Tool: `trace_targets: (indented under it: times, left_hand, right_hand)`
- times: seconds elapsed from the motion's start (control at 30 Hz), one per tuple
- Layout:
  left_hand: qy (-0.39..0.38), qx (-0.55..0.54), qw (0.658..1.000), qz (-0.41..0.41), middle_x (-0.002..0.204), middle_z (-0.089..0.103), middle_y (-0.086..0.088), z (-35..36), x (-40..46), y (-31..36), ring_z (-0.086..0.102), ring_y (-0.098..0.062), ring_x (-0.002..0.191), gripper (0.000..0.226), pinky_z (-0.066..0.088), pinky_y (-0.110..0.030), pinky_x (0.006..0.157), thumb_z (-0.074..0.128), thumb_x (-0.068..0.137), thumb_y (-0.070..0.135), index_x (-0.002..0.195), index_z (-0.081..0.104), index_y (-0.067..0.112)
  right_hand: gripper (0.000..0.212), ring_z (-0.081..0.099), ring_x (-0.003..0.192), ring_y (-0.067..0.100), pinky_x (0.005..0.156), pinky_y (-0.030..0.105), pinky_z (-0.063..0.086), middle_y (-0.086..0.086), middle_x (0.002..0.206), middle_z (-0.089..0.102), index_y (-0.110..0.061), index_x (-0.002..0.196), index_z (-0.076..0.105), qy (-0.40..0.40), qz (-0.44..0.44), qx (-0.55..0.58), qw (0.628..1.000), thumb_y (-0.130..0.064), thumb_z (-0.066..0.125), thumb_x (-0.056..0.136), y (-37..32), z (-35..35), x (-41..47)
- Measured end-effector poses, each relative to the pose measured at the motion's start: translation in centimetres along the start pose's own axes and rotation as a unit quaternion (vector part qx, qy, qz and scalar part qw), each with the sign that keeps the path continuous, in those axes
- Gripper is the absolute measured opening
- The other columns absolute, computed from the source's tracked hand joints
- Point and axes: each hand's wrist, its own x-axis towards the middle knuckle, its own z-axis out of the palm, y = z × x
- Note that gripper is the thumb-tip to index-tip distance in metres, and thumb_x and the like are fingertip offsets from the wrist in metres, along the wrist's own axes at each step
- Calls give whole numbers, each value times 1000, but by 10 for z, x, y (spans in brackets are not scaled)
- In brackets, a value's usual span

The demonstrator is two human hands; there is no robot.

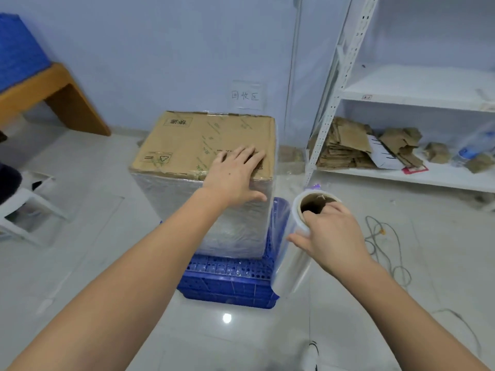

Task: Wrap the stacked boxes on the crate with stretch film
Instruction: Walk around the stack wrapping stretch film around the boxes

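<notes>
The stacked cardboard boxes (pixel 187 140) stand on a blue perforated plastic crate (pixel 227 279) on the floor. Clear stretch film covers the stack's sides (pixel 174 199); the brown top is bare. My left hand (pixel 235 175) lies flat on the near right corner of the top box, fingers straight and the thumb down over the edge. My right hand (pixel 329 234) grips the stretch film roll (pixel 297 236), with fingers hooked into its cardboard core. The roll stands upright just right of the stack, and film runs from it to the stack's right side.
A white metal shelf rack (pixel 329 103) stands to the right, with flattened cardboard scraps (pixel 345 145) and a plastic bottle (pixel 474 145) on its lower shelf. A cable (pixel 385 245) lies on the tiled floor. A wooden bench (pixel 53 97) and a white stool (pixel 29 210) stand at left.
</notes>
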Motion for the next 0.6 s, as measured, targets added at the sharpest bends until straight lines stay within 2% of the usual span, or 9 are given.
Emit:
trace_targets:
  times: [0.07, 0.13, 0.17, 0.23, 0.27, 0.33, 0.4, 0.5, 0.6]
  left_hand:
    - [-25, 3, 998, 49, 174, 5, 6, -8, -1, -17, 7, -17, 159, 110, 13, -47, 127, 63, 83, 77, 165, 4, 35]
    - [-41, 1, 995, 88, 173, 8, 7, -17, 2, -35, 13, -18, 159, 109, 17, -46, 126, 67, 82, 75, 166, 8, 35]
    - [-37, 0, 994, 100, 173, 13, 6, -20, 3, -43, 19, -20, 157, 109, 21, -46, 125, 67, 80, 76, 165, 13, 35]
    - [-14, 0, 994, 107, 169, 24, 4, -22, 3, -54, 28, -24, 152, 106, 24, -47, 121, 63, 77, 84, 163, 22, 38]
    - [-4, -6, 995, 102, 168, 26, 5, -21, 1, -56, 29, -23, 151, 104, 23, -47, 121, 59, 76, 87, 162, 23, 40]
    - [8, -18, 995, 95, 169, 26, 5, -14, -4, -55, 25, -21, 152, 99, 19, -47, 121, 51, 79, 90, 162, 22, 42]
    - [14, -15, 995, 96, 170, 23, 5, -8, -5, -53, 21, -20, 153, 96, 16, -47, 123, 45, 83, 89, 162, 20, 42]
    - [9, -18, 996, 88, 172, 17, 7, -6, -5, -54, 17, -19, 155, 96, 15, -47, 126, 42, 84, 89, 163, 16, 42]
    - [6, -17, 996, 89, 172, 16, 8, -5, -5, -54, 16, -19, 156, 96, 15, -48, 127, 41, 85, 89, 164, 15, 41]
  right_hand:
    - [40, 61, 80, 19, 101, 30, 31, -3, 73, 65, -25, 83, 54, -39, 22, -3, 999, -64, 53, 87, -5, -7, -2]
    - [33, 62, 82, 19, 105, 30, 30, -4, 74, 64, -22, 92, 50, -55, 40, 8, 998, -55, 49, 92, -12, -11, -4]
    - [28, 62, 79, 19, 103, 30, 32, -4, 70, 61, -20, 92, 48, -55, 46, 13, 997, -49, 47, 92, -16, -13, -4]
    - [25, 60, 77, 21, 84, 27, 33, -5, 64, 55, -19, 91, 47, -49, 61, 11, 997, -44, 46, 90, -21, -17, -3]
    - [31, 60, 79, 21, 75, 28, 29, -5, 65, 56, -20, 91, 48, -45, 69, 10, 997, -51, 48, 89, -21, -18, -2]
    - [54, 58, 80, 21, 70, 29, 25, -5, 68, 59, -23, 86, 49, -41, 76, 0, 996, -76, 49, 81, -20, -19, 0]
    - [64, 57, 73, 22, 66, 29, 26, -5, 60, 56, -22, 75, 47, -22, 71, -13, 997, -85, 53, 70, -17, -12, 2]
    - [59, 51, 50, 27, 55, 26, 26, -2, 40, 45, -17, 56, 53, 12, 54, -14, 998, -69, 79, 58, -15, 1, 2]
    - [53, 49, 49, 27, 52, 25, 26, -2, 38, 42, -17, 52, 52, 32, 28, -6, 999, -60, 82, 57, -8, 7, -3]
